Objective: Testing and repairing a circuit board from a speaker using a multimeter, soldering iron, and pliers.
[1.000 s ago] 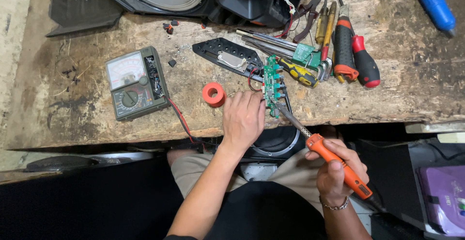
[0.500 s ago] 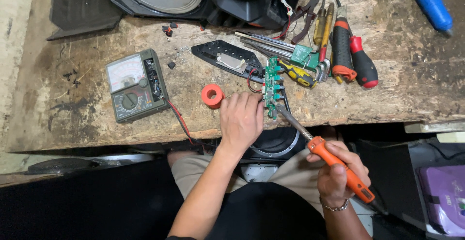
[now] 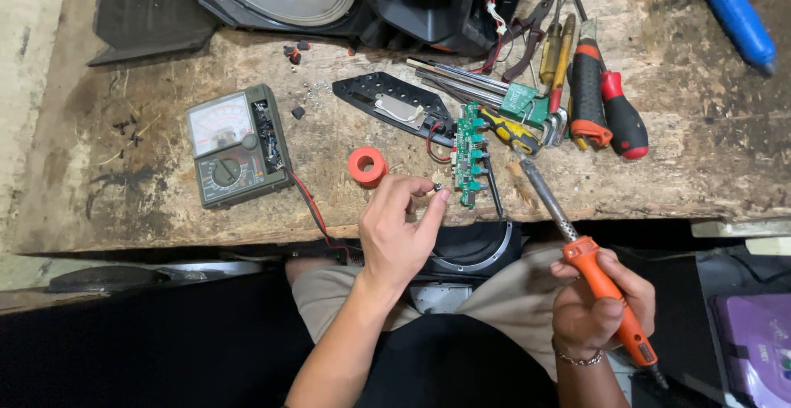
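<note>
L hand point(image 3: 400, 231) pinches tiny part, maybe screw point(image 3: 437, 186).

Both forearms were bare, no sleeves showing. Right hand point(image 3: 597, 309) wore a thin silver chain bracelet point(image 3: 579, 359) at the wrist, toward six o'clock. Left hand point(image 3: 397, 231) carried no jewellery. Khaki shorts point(image 3: 511, 297) covered the thighs; dark shirt point(image 3: 453, 367) below.

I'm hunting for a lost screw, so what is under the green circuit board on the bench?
The green circuit board lies flat on the wooden bench, its top end overlapping the black plastic panel. Red and black wires run from its sides. Anything beneath it is covered.
</note>
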